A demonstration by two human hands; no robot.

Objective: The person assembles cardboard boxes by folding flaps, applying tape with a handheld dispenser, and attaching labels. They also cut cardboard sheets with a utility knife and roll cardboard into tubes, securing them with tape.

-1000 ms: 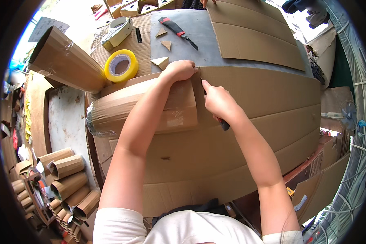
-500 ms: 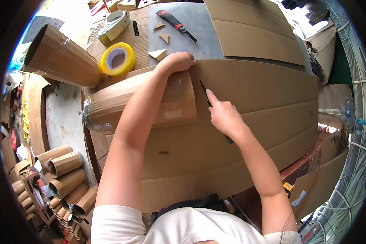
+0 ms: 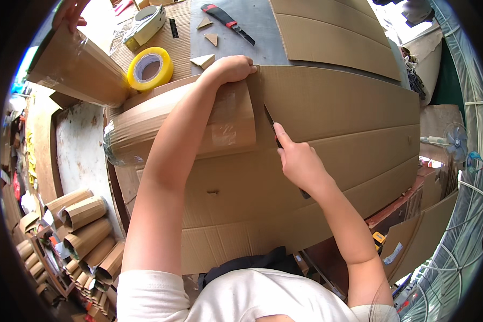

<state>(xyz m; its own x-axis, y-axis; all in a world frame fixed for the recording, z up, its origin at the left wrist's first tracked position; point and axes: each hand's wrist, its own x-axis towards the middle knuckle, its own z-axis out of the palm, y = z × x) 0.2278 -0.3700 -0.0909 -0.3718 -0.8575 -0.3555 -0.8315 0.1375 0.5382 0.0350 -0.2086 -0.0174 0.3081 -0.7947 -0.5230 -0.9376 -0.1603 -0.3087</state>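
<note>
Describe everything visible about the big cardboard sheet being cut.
The cardboard sheet is plain brown corrugated board, lying flat across the work surface with long crease lines running its width. A slit runs down from its far edge, where the left hand pins it flat. The right hand draws a knife along that slit, blade tip in the board. A taped cardboard roll lies over its left part, under the left forearm. Its near edge is rumpled.

Plain brown is seen on the big cardboard sheet (image 3: 333, 134) and the rolled cardboard tube (image 3: 145, 129). A bright yellow tape roll (image 3: 150, 68) is seen far left. The far utility knife (image 3: 228, 22) is coloured red and black. The surface (image 3: 236, 48) is grey.
</note>
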